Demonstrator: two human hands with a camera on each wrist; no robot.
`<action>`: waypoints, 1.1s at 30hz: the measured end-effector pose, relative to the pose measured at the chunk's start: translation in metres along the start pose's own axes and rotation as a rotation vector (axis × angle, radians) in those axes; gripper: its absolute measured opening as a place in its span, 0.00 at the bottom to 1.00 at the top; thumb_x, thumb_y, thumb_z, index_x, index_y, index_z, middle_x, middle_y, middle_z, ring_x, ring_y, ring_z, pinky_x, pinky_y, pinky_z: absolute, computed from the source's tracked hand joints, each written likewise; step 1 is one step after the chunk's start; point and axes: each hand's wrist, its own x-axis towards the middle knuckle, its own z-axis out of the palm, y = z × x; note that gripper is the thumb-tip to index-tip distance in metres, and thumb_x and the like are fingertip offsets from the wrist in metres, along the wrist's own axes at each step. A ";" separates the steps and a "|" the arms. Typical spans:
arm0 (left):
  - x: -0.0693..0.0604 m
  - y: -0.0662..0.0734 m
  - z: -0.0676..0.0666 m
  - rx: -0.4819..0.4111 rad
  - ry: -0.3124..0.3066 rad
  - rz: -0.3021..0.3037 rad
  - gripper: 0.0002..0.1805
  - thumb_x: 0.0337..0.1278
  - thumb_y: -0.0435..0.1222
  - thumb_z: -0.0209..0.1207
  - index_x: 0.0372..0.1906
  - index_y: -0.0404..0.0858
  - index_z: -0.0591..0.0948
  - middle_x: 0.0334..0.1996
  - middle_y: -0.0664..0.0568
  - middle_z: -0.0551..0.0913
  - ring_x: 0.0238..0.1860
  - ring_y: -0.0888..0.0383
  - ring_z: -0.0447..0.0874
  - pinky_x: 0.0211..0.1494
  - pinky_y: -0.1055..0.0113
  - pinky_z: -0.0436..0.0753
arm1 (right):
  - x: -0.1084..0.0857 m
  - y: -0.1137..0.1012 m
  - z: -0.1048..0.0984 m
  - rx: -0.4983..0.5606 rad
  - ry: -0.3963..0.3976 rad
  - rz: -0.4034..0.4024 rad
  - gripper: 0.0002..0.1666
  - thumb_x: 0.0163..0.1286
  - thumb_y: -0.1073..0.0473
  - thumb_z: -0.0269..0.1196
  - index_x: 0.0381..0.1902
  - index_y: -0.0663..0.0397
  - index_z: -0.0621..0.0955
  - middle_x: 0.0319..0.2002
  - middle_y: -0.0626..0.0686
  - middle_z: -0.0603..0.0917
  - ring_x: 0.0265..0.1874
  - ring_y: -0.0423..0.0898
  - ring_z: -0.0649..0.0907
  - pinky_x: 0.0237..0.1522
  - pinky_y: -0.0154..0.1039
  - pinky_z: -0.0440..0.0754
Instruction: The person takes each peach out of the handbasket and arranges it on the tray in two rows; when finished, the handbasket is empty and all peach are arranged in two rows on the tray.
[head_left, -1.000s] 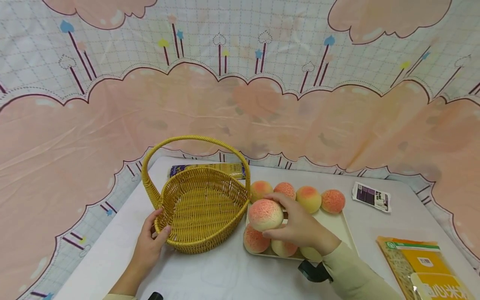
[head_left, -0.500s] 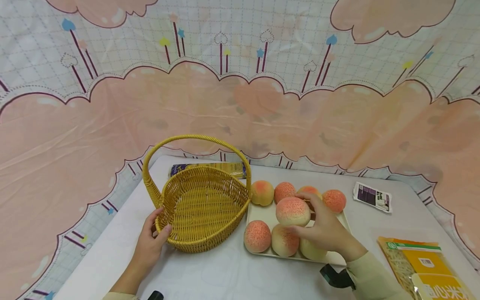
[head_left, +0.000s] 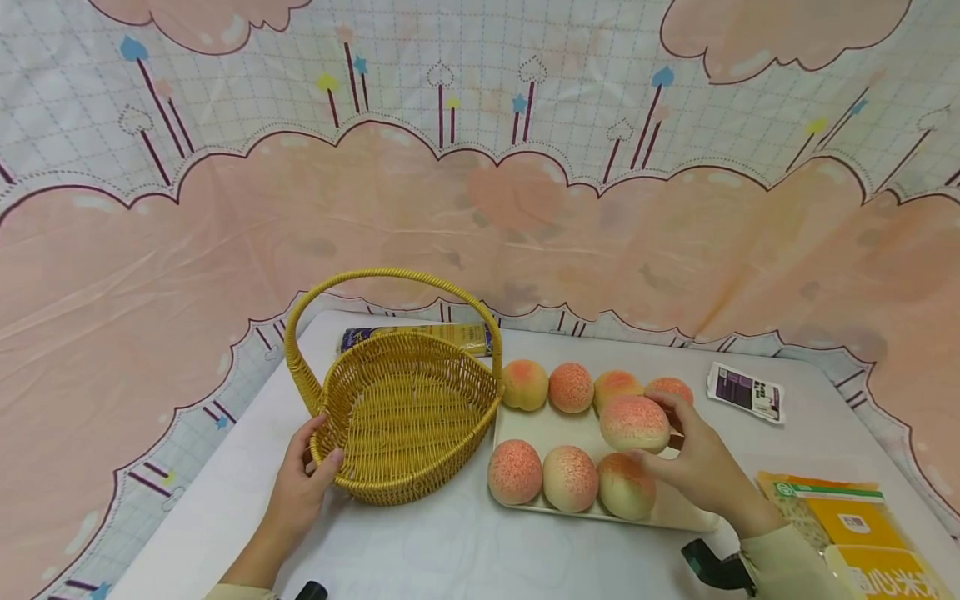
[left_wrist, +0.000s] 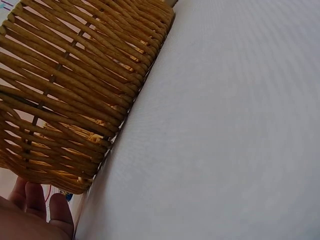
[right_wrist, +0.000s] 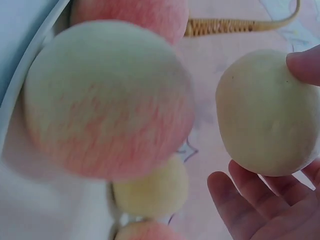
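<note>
A golden woven basket (head_left: 411, 433) with a tall hooped handle stands on the table, nothing inside it. My left hand (head_left: 294, 483) grips its left rim, thumb on the near side; in the left wrist view only fingertips (left_wrist: 36, 200) show beside the wicker. Above the right part of a cream tray (head_left: 551, 427), my right hand (head_left: 701, 462) holds a pink-and-cream peach (head_left: 633, 423) between thumb and fingers. The right wrist view shows that peach's pale side (right_wrist: 265, 115). Several peaches line the tray's back edge, among them a speckled one (head_left: 571, 387). Along the front edge sit three more, including a reddish one (head_left: 514, 472).
Behind the basket lies a blue-and-yellow packet (head_left: 450, 337). A small white-and-purple sachet (head_left: 745, 392) rests at the back right. An orange-yellow bag (head_left: 855, 525) lies at the right front, partly behind the right arm. A patterned cloth (head_left: 480, 217) hangs behind the table.
My right hand has carried the peach rightward across the tray, from near the basket to the tray's right part, uncovering the front peaches. The left hand and basket stay put.
</note>
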 end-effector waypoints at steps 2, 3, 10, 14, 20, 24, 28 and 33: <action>0.000 0.001 0.000 0.001 0.002 -0.005 0.34 0.76 0.33 0.50 0.78 0.34 0.50 0.64 0.30 0.61 0.48 0.69 0.71 0.44 0.75 0.77 | -0.004 0.004 -0.003 0.022 0.016 0.008 0.40 0.59 0.67 0.72 0.66 0.64 0.67 0.57 0.62 0.77 0.51 0.32 0.75 0.47 0.29 0.78; 0.000 0.001 0.000 0.004 0.002 -0.008 0.34 0.76 0.33 0.50 0.78 0.35 0.50 0.64 0.30 0.61 0.48 0.68 0.71 0.44 0.75 0.77 | -0.006 0.006 -0.005 0.029 0.023 0.012 0.41 0.59 0.68 0.72 0.67 0.65 0.66 0.58 0.63 0.76 0.51 0.30 0.74 0.47 0.28 0.78; -0.001 0.003 0.001 0.019 0.007 -0.005 0.33 0.76 0.33 0.50 0.77 0.34 0.51 0.64 0.30 0.61 0.48 0.68 0.70 0.44 0.74 0.77 | -0.024 0.021 -0.014 0.012 0.062 0.085 0.43 0.63 0.66 0.71 0.72 0.60 0.65 0.63 0.64 0.72 0.49 0.25 0.71 0.45 0.22 0.75; -0.001 0.003 0.001 0.023 0.011 0.003 0.33 0.76 0.33 0.51 0.77 0.34 0.51 0.63 0.30 0.62 0.48 0.68 0.71 0.44 0.74 0.77 | -0.029 0.028 -0.018 -0.023 0.086 0.116 0.42 0.62 0.66 0.71 0.71 0.59 0.66 0.62 0.60 0.72 0.47 0.25 0.72 0.43 0.24 0.76; -0.001 0.003 0.001 0.018 0.009 0.011 0.33 0.76 0.33 0.51 0.77 0.34 0.51 0.63 0.30 0.62 0.48 0.68 0.71 0.43 0.74 0.78 | -0.036 0.034 -0.021 -0.051 0.073 0.197 0.41 0.64 0.62 0.72 0.70 0.61 0.66 0.62 0.64 0.73 0.45 0.22 0.71 0.42 0.24 0.76; -0.001 0.003 0.001 0.017 0.007 0.010 0.33 0.76 0.33 0.50 0.77 0.34 0.51 0.64 0.30 0.61 0.48 0.69 0.71 0.43 0.74 0.77 | -0.039 0.037 -0.023 -0.049 0.047 0.271 0.42 0.65 0.59 0.71 0.70 0.62 0.64 0.64 0.67 0.71 0.43 0.24 0.73 0.41 0.27 0.77; 0.000 0.002 0.000 0.020 0.001 -0.007 0.33 0.77 0.34 0.50 0.78 0.34 0.50 0.67 0.30 0.59 0.49 0.69 0.69 0.44 0.75 0.77 | -0.041 0.040 -0.023 -0.029 0.027 0.319 0.43 0.65 0.58 0.71 0.70 0.64 0.62 0.65 0.69 0.70 0.42 0.34 0.78 0.40 0.30 0.79; 0.000 0.002 -0.001 0.025 -0.004 -0.020 0.34 0.77 0.35 0.50 0.78 0.35 0.49 0.69 0.31 0.57 0.50 0.69 0.68 0.45 0.75 0.77 | -0.043 0.044 -0.023 -0.042 0.005 0.372 0.43 0.65 0.54 0.72 0.66 0.68 0.62 0.61 0.69 0.71 0.50 0.55 0.78 0.41 0.27 0.77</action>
